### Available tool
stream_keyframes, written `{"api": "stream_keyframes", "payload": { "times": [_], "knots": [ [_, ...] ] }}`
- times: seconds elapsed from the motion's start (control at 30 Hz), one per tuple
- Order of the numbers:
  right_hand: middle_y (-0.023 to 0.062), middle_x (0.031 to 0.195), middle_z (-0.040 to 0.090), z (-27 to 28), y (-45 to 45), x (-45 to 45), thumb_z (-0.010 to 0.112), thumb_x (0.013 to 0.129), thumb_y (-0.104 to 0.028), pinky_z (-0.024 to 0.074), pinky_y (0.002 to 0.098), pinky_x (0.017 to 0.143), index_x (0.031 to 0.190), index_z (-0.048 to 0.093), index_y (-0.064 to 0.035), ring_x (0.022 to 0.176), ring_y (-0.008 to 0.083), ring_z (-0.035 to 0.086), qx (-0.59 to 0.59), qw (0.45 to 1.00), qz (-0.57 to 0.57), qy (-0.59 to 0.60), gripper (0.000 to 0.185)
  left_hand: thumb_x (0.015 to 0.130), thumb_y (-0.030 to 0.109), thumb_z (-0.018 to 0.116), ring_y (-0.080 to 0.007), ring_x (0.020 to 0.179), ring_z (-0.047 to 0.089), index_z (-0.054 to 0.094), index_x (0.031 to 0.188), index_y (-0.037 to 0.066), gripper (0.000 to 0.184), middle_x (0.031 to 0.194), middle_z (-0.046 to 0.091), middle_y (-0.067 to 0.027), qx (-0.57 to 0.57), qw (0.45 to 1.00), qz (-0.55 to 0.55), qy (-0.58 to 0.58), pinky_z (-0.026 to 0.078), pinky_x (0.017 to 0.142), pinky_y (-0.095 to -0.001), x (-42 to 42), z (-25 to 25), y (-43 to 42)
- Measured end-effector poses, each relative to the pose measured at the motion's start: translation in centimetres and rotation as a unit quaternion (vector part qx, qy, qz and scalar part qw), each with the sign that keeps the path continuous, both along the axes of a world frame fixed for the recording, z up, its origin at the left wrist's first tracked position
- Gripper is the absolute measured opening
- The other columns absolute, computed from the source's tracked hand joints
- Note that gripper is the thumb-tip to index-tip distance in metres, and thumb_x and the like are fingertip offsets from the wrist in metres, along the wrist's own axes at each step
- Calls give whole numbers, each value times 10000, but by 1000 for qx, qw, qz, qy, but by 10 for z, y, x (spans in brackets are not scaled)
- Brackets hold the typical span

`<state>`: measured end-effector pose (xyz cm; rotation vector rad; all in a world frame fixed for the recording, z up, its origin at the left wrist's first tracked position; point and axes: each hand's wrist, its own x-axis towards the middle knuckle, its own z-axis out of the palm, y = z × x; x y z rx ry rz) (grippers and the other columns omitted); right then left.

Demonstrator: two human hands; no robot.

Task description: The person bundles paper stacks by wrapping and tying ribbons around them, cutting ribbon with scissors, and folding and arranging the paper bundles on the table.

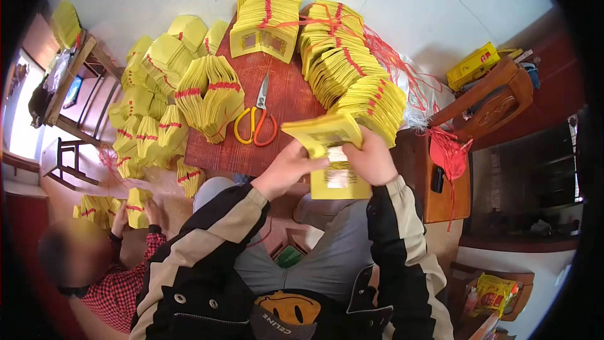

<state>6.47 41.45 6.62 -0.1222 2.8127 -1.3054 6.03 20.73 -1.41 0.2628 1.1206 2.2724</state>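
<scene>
Over my lap, both hands hold a yellow joss paper bundle with printed frames; one part hangs down and shows a shiny silver patch. My left hand grips its left side, thumb laid across the front. On the opposite side my right hand has its fingers closed round the paper. Scissors with one yellow and one red-orange handle lie on the red wooden table, blades partly closed. Close beyond my right hand runs a long row of folded yellow paper with red marks along it.
More folded stacks stand at the table's left, with a large heap beyond. Red plastic strips trail at the right. A chair and a black phone are to my right. At lower left another person handles yellow bundles.
</scene>
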Motion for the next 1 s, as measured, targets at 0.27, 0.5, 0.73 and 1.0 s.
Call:
{"api": "stream_keyframes", "payload": {
  "times": [0.27,0.5,0.73,1.0],
  "knots": [
    [16,862,676,-14,-23,-43,728,973,-189,496,262,729,1192,692,18,781,79,596,-112,989,68,-66,303,964,54,605,-262,1088,694,552,1342,-16,388,1241,674,-140,57,976,154,-141,584,947,-426,-24,-12,-15],
    [-12,873,683,-13,-21,-34,672,1029,-179,499,224,707,1136,701,17,790,65,623,-272,958,18,-90,225,887,93,511,-314,1097,694,545,1324,-32,456,1230,670,-172,74,955,220,-182,577,972,-470,-36,-27,-20],
    [-4,861,678,-26,-11,-28,666,1026,-151,492,222,652,1108,704,7,744,61,609,-262,961,-23,-87,182,884,88,522,-281,991,695,589,1229,-8,365,1118,673,-126,48,941,288,-172,586,895,-445,-37,-33,-17],
    [23,820,691,-8,-48,-95,690,982,-124,529,265,690,1078,718,15,741,100,642,-186,982,17,23,171,970,165,492,-193,782,633,641,1019,43,199,907,658,-64,6,923,323,-207,524,679,-357,-34,-28,-14]
  ]
}}
